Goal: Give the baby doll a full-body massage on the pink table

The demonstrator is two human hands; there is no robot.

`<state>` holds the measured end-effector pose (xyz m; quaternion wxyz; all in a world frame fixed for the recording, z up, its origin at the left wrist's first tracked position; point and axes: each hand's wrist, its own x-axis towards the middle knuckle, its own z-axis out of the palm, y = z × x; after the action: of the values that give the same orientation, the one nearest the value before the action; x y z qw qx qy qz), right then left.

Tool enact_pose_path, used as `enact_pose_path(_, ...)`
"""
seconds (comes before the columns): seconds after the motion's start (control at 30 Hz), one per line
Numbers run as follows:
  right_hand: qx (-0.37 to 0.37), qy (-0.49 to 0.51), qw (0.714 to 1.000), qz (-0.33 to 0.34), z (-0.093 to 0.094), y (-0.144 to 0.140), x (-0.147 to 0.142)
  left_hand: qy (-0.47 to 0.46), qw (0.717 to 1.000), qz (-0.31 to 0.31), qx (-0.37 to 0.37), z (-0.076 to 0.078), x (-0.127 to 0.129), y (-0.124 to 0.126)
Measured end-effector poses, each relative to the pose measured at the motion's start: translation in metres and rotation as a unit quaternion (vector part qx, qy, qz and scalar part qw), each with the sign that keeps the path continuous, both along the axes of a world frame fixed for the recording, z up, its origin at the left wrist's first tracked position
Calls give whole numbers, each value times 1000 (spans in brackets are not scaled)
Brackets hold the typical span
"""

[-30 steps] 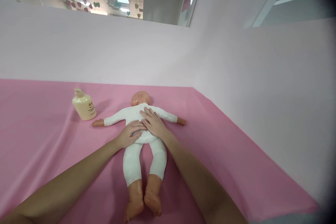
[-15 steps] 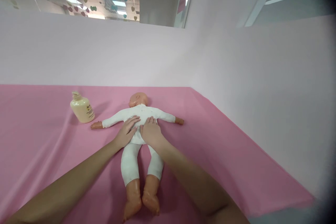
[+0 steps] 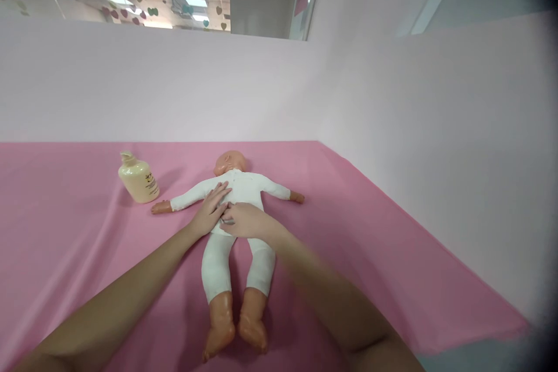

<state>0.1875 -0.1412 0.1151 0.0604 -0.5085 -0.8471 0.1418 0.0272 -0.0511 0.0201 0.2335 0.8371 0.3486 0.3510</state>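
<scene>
While the doll (image 3: pixel 238 209) lay on its back in the middle of the pink cloth (image 3: pixel 78 244), head toward the far wall and arms spread wide, both hands rested flat on its torso. The left hand (image 3: pixel 211 209) lay open on the chest, fingers stretched out toward the doll's neck, gripping nothing. The right hand (image 3: pixel 244 220) lay just below it across the belly, fingers pointing left and loosely extended, its fingertips touching the side of the left hand; it, too, held nothing, only pressing on the white suit (image 3: pixel 244 186). The doll's legs pointed back toward the person, its bare feet (image 3: pixel 235 328) side by side between the two forearms. A cream bottle (image 3: pixel 138 178) with a pump top stood upright on the cloth to the left of the doll, near its outstretched arm but not touching it. A pale wall (image 3: pixel 392 128) closed in the cloth at the back and on the right.
</scene>
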Motion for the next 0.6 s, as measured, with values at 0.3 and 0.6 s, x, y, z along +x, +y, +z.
enact_pose_path(0.3,-145,309,939,-29,-13,28,50,-38,995,66,-59,-14,-5,11)
enact_pose_path(0.6,-77,477,872,-81,-38,54,55,-114,987,100,-49,-7,-2,-2)
